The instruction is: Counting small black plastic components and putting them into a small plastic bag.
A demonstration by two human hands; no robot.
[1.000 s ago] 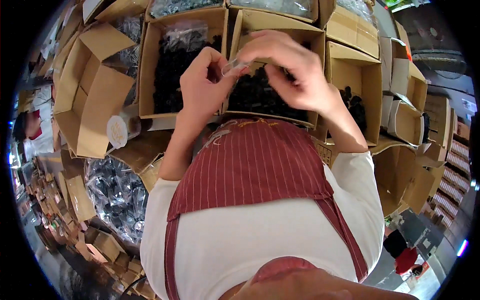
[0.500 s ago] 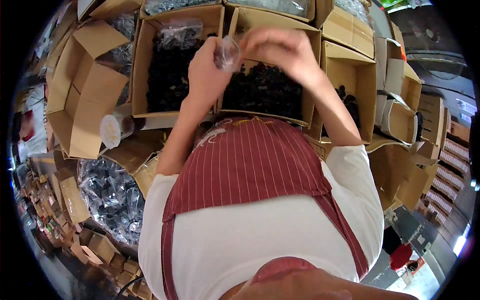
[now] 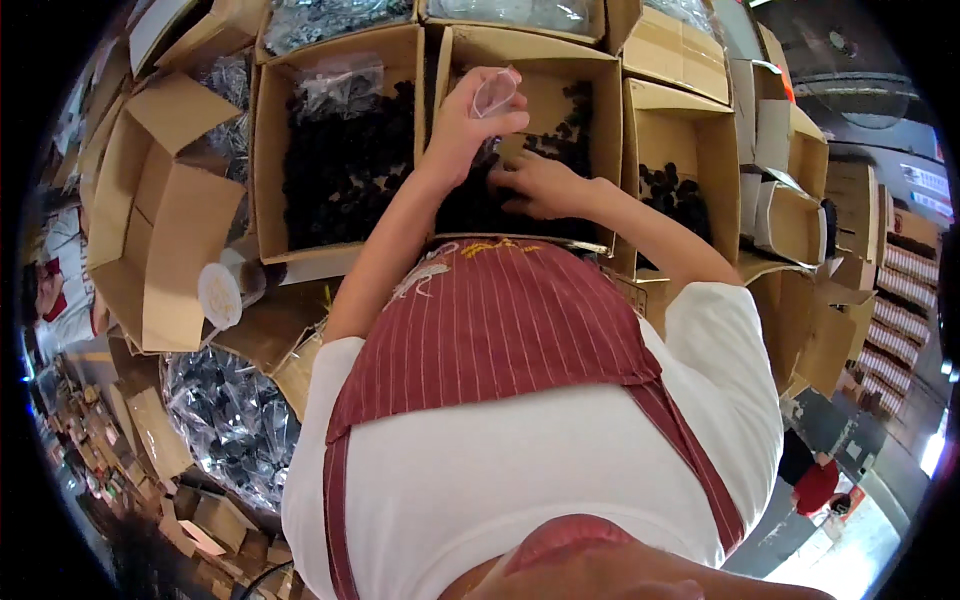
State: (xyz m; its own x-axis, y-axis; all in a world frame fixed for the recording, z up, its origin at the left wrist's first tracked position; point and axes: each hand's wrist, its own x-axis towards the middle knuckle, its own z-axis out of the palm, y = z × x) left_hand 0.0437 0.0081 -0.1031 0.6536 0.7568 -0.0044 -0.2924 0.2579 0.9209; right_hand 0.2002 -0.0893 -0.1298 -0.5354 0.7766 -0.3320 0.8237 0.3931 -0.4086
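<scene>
Head view: the left hand [image 3: 466, 125] is clasping a clear plastic cup [image 3: 493, 94] above an open cardboard box [image 3: 540, 50], while the right hand [image 3: 543, 188], apart, is probing black pieces [image 3: 572, 150] inside it, grip indiscernible.

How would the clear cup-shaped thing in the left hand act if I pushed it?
The clear cup-shaped thing might roll if laid sideways, because its rim looks rounded. It's probably light, since just the left hand holds it up. It may feel slippery, as its see-through surface looks smooth and shiny.
</scene>
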